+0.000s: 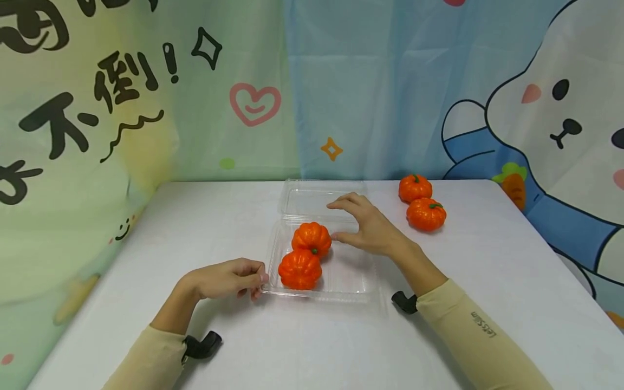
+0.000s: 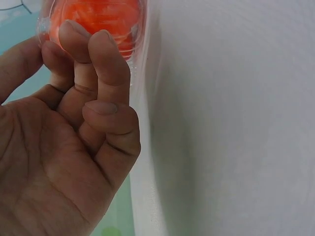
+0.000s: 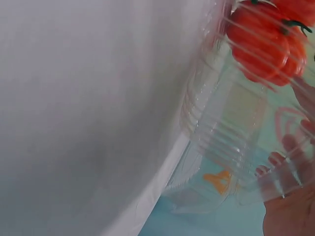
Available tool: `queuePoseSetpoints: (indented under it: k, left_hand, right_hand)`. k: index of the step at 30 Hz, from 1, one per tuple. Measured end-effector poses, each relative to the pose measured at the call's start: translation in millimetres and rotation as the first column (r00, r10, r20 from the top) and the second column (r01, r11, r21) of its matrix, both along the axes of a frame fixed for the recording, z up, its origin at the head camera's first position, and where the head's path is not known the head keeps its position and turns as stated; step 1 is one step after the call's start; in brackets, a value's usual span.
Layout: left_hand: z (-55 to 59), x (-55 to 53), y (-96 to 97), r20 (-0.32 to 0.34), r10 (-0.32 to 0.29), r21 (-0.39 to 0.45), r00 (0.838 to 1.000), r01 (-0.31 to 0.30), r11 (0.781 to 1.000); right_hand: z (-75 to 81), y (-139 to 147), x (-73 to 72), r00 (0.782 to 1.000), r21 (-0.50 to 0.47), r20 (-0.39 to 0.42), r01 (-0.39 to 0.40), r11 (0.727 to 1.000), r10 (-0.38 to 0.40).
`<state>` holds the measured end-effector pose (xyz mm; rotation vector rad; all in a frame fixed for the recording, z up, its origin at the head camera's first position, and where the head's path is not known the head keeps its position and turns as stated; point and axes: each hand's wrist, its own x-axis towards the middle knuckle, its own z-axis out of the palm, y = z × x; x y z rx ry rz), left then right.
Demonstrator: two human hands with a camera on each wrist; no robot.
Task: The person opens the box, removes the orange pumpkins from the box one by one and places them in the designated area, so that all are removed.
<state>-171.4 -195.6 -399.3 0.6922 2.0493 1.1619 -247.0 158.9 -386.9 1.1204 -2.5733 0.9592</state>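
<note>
A clear plastic clamshell container (image 1: 348, 276) lies unfolded, its lid (image 1: 312, 197) laid back behind the base. Two small orange pumpkins (image 1: 300, 270) sit in the left half of the base, one behind the other, touching. At the front left corner, my left hand (image 1: 226, 279) pinches the container's rim between thumb and fingers; the left wrist view shows the other fingers curled near the wall. Over the right part of the base hovers my right hand (image 1: 363, 227), thumb and fingers spread apart with nothing between them, the thumb tip close beside the rear pumpkin (image 1: 311, 238).
Two more orange pumpkins with green stems, a front one (image 1: 426, 214) and a back one (image 1: 415, 188), stand at the table's back right. A printed cloth backdrop (image 1: 341, 81) hangs behind the white table (image 1: 209, 227).
</note>
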Motion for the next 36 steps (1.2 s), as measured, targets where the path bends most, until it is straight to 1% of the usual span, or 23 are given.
queuePoseSetpoints:
  k: [6,9,12,16,24,32,36]
  left_hand:
    - [-0.9,1.0,0.9,0.007,0.005,0.003,1.0,-0.005,1.0]
    - [-0.7,2.0,0.6,0.009,0.008,0.006,1.0,-0.008,1.0]
    - [-0.5,2.4,0.2,0.009,0.009,0.007,1.0,-0.009,1.0]
    - [-0.8,2.0,0.2,0.008,0.008,0.006,1.0,-0.008,1.0]
    - [-2.5,1.3,0.0,0.014,0.009,0.007,1.0,-0.009,1.0]
    - [-2.4,0.8,-0.3,0.017,0.013,0.015,1.0,-0.013,1.0]
    - [-2.5,0.6,-0.7,0.005,0.004,0.014,1.0,-0.004,1.0]
  right_hand:
    - [-0.8,-3.7,2.1,1.0,0.045,0.02,-0.019,0.999,0.018]
    - [-2.5,-4.9,1.9,0.999,0.055,0.029,-0.046,0.997,0.045]
    - [-3.8,-6.7,2.5,0.996,0.068,0.055,-0.075,0.995,0.072]
    - [-3.2,-9.6,4.9,0.992,0.11,0.08,-0.103,0.989,0.094]
    - [0.2,-19.5,9.9,0.986,0.178,0.052,-0.165,0.97,0.158]
    - [-0.9,-25.0,10.1,0.981,0.213,0.001,-0.187,0.959,0.192]
    - [-2.5,-25.4,10.0,0.978,0.225,-0.016,-0.198,0.954,0.207]
